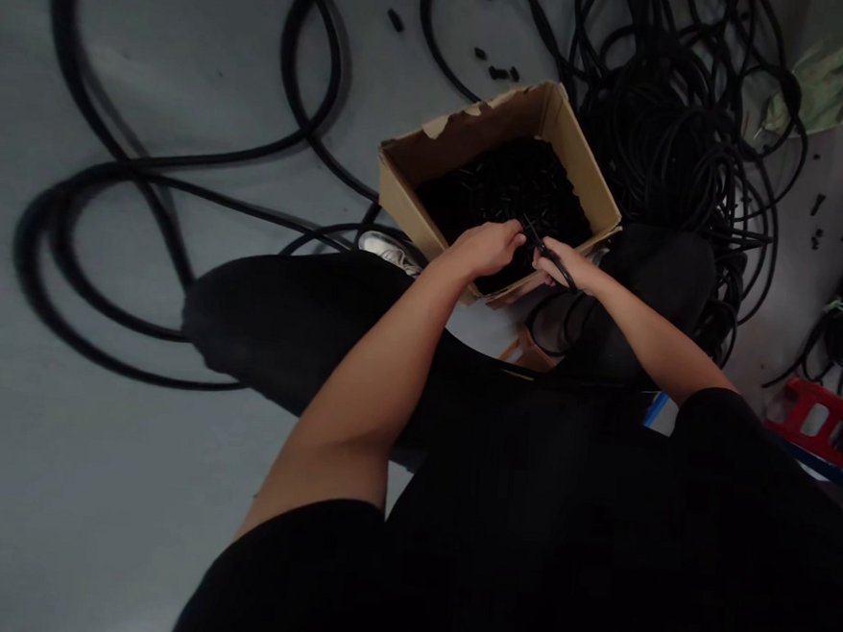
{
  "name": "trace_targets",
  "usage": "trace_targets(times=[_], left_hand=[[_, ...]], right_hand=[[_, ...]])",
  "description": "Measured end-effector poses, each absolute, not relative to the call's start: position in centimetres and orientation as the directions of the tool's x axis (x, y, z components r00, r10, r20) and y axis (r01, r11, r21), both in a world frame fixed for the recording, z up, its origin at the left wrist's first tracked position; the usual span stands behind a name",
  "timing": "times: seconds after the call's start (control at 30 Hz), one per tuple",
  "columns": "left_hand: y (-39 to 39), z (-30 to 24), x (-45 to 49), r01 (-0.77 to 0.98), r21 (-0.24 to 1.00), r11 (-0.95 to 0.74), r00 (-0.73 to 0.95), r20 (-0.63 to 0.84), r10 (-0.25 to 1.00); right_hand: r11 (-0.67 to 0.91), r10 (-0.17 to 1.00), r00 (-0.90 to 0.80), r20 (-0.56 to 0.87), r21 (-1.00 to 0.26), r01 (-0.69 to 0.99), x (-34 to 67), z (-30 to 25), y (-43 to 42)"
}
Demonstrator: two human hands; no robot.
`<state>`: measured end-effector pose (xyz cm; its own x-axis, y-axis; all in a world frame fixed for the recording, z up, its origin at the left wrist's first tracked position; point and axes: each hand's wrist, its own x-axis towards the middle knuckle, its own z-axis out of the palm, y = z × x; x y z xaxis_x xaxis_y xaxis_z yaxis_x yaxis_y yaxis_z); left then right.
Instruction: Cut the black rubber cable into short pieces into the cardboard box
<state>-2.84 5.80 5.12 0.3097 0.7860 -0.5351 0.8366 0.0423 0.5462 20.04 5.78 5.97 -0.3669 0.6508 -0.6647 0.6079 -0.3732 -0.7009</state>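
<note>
Black rubber tube [556, 266] clamped in right hand [566, 264] over brown cardboard box [402, 175]
Left hand [480, 248] is held closed just beside it, its grip unclear; short black pieces [502, 192] are heaped within, at frame centre.

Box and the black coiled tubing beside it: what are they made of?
The box looks like cardboard: matte tan walls, with paper torn along the rim. The black coiled tubing looks like rubber or soft plastic, matte and bending in loose loops; the look can't settle which.

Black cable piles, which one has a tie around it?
The small coil at the right edge, just beside the red plastic crate. A pale tie wraps it, while the big heap behind the cardboard box lies loose with no tie showing.
</note>
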Motion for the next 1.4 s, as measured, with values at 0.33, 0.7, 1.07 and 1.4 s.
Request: trace_targets(times=[0.33, 0.7, 1.07, 1.4], left_hand=[[6.2, 6.5, -2.8, 0.832, 0.555, -0.009, 0.378, -0.555, 0.741], [6.4, 6.4, -3.8, 0.849, 0.525, 0.06, 0.263, -0.519, 0.814], [5.7, 5.3, -2.7, 0.8, 0.599, -0.009, 0.391, -0.511, 0.765], [5.9, 5.4, -2.7, 0.821, 0.571, -0.009, 0.365, -0.513, 0.777]], right_hand=[[-0.337, 0.686, -0.4, -0.608, -0.752, 0.566, 20.6, 5.4, 5.9], [-0.244, 0.731, -0.427, -0.532, -0.788, 0.565, 20.9, 6.2, 6.5], [-0.235, 0.678, -0.48, -0.557, -0.783, 0.576, 21.5, 3.5, 6.1], [-0.213, 0.716, -0.432, -0.549, -0.76, 0.614, 21.7, 4.7, 6.2]])
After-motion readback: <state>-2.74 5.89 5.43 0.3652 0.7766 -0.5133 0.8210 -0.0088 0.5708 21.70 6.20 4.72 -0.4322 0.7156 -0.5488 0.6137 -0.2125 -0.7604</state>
